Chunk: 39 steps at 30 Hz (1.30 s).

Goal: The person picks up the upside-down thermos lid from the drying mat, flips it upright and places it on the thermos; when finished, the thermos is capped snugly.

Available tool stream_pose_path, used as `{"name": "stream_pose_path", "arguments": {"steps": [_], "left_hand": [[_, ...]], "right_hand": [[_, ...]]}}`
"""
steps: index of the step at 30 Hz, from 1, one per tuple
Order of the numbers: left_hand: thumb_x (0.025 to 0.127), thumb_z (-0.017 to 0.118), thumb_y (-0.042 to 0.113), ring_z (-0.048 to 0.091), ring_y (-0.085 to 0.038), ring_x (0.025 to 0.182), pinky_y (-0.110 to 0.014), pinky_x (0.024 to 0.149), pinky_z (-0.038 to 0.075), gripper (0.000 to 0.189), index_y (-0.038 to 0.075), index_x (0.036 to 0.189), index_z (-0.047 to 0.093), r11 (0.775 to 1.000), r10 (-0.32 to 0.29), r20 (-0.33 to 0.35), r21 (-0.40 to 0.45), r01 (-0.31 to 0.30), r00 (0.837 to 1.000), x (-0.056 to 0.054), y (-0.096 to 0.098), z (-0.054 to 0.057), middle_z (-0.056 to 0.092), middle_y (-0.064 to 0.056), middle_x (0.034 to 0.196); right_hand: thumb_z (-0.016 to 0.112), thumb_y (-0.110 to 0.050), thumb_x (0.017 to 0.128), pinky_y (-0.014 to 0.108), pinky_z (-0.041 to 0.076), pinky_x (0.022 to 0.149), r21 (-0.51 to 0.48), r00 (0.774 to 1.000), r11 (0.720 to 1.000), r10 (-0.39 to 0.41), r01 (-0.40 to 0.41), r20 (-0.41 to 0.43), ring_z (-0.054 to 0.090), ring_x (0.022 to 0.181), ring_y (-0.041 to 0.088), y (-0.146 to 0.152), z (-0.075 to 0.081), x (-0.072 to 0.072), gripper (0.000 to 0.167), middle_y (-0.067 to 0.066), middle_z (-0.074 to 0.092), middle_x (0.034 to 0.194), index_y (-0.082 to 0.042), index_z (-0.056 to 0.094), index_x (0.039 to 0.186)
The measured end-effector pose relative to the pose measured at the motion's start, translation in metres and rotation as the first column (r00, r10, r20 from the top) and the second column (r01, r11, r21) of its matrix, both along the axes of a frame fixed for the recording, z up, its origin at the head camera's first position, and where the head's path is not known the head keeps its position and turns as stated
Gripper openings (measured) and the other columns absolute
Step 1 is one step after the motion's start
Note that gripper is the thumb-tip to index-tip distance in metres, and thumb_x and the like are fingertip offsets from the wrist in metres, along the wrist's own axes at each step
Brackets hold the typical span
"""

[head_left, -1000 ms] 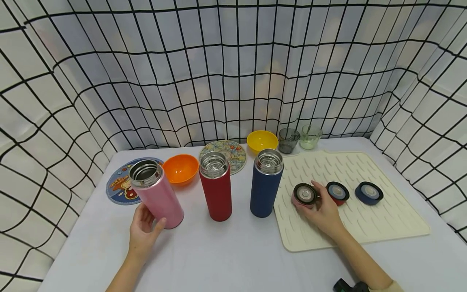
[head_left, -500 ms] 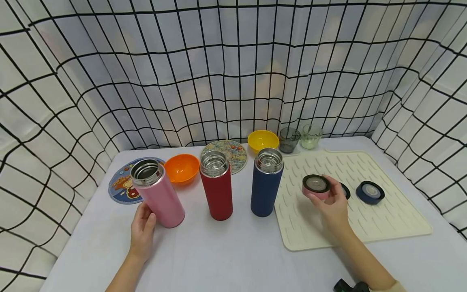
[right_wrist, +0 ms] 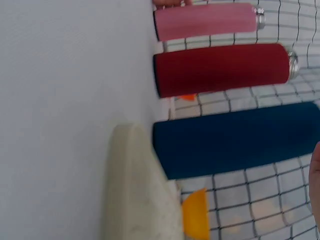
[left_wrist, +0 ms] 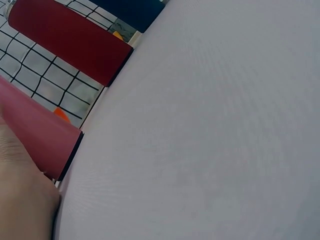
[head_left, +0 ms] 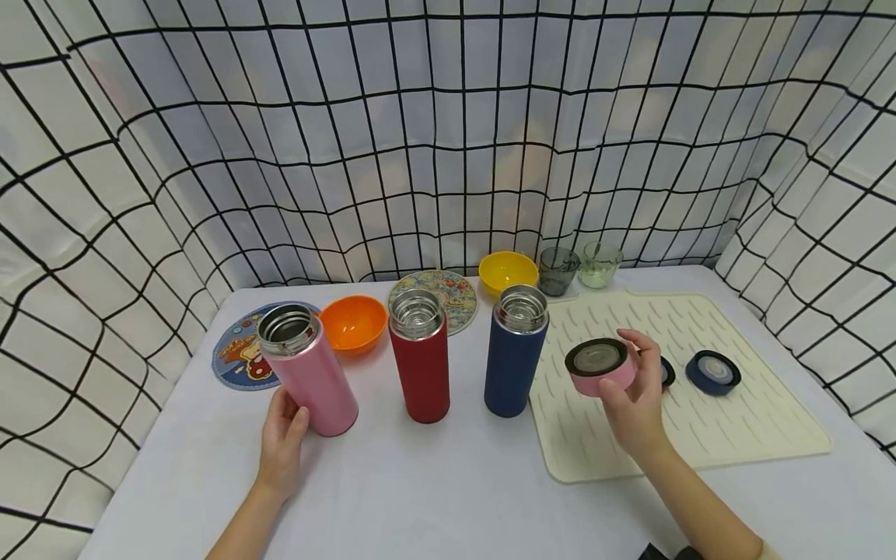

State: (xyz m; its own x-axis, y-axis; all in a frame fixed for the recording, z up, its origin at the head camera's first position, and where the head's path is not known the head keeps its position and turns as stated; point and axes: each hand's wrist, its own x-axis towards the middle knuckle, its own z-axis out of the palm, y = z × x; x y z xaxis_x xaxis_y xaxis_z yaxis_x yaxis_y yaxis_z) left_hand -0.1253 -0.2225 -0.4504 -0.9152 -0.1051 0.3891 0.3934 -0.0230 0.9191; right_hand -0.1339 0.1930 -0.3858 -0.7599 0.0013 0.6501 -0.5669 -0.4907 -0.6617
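Note:
A pink thermos bottle (head_left: 318,381), lidless with a steel mouth, stands at the left. My left hand (head_left: 282,443) holds it low on its near left side, thumb in front and fingers partly hidden behind it. My right hand (head_left: 640,400) pinches a pink lid (head_left: 595,383) with a black rim, raised over the cream ridged mat (head_left: 588,455). Beside the pink bottle stand a red thermos bottle (head_left: 425,373) and a blue one, both lidless; the blue thermos bottle (right_wrist: 235,141) is nearest in the right wrist view. A red lid (head_left: 666,375), mostly hidden by my right hand, and a blue lid (head_left: 714,373) lie on the mat.
Behind the bottles are an orange bowl (head_left: 355,327), a yellow bowl (head_left: 509,272), a grey glass (head_left: 558,272) and a green glass (head_left: 600,266). Two round patterned mats, a blue mat (head_left: 241,354) and a beige mat (head_left: 458,299), lie near the back. Black netting (head_left: 462,148) encloses the white table.
My right hand has lifted the pink lid off the mat, then brought it a little left and nearer. My left hand stays at the pink bottle, its thumb now closer against it.

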Motion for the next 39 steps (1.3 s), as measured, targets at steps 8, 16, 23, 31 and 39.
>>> {"name": "stream_pose_path", "arguments": {"steps": [8,16,23,31,39], "left_hand": [[0.09,0.045,-0.003,0.04,-0.012,0.115,-0.011,0.093,0.034,0.053,0.012,0.137,0.025,0.997,0.006,0.078,-0.073,0.0,0.997,-0.002,-0.001,-0.001,0.039,0.0,0.129],[0.084,0.053,-0.007,0.042,-0.011,0.118,-0.013,0.094,0.035,0.062,0.008,0.138,0.027,0.997,0.059,0.06,-0.062,-0.055,0.996,-0.003,0.001,0.002,0.042,0.0,0.13],[0.081,0.057,-0.012,0.046,-0.014,0.113,-0.014,0.094,0.036,0.061,0.003,0.135,0.033,0.996,0.084,0.027,-0.011,-0.084,0.996,-0.002,0.001,0.0,0.047,-0.003,0.125],[0.083,0.06,-0.006,0.044,-0.014,0.116,-0.014,0.094,0.036,0.055,0.009,0.132,0.038,0.993,0.093,0.109,0.064,-0.101,0.99,0.0,0.0,0.001,0.046,-0.003,0.125],[0.087,0.058,0.002,0.045,-0.016,0.114,-0.016,0.093,0.038,0.046,0.01,0.13,0.041,0.991,0.074,0.11,0.105,-0.086,0.991,0.0,0.0,0.001,0.049,-0.003,0.123]], "right_hand": [[0.073,-0.008,0.076,0.026,0.051,0.077,0.06,0.978,0.994,-0.083,0.096,-0.19,0.047,0.106,0.026,-0.043,0.034,0.004,0.059,0.016,0.044,0.12,0.002,0.034,0.12],[0.075,-0.007,0.073,0.033,0.049,0.082,0.119,0.93,0.983,-0.087,0.138,-0.356,0.035,0.116,0.036,-0.077,0.053,-0.007,0.064,0.021,0.039,0.125,0.005,0.034,0.121],[0.067,-0.014,0.083,0.033,0.046,0.088,0.207,0.883,0.961,-0.07,0.185,-0.463,0.032,0.12,0.037,-0.116,0.084,-0.004,0.053,0.018,0.035,0.133,-0.006,0.043,0.13],[0.064,-0.014,0.085,0.038,0.043,0.093,0.216,0.88,0.964,-0.036,0.156,-0.474,0.032,0.122,0.042,-0.15,0.096,-0.011,0.058,0.026,0.027,0.138,-0.005,0.031,0.132],[0.067,-0.001,0.079,0.043,0.042,0.093,0.298,0.874,0.931,-0.041,0.209,-0.485,0.032,0.124,0.038,-0.176,0.097,-0.017,0.061,0.027,0.024,0.139,0.005,0.034,0.131]]}}
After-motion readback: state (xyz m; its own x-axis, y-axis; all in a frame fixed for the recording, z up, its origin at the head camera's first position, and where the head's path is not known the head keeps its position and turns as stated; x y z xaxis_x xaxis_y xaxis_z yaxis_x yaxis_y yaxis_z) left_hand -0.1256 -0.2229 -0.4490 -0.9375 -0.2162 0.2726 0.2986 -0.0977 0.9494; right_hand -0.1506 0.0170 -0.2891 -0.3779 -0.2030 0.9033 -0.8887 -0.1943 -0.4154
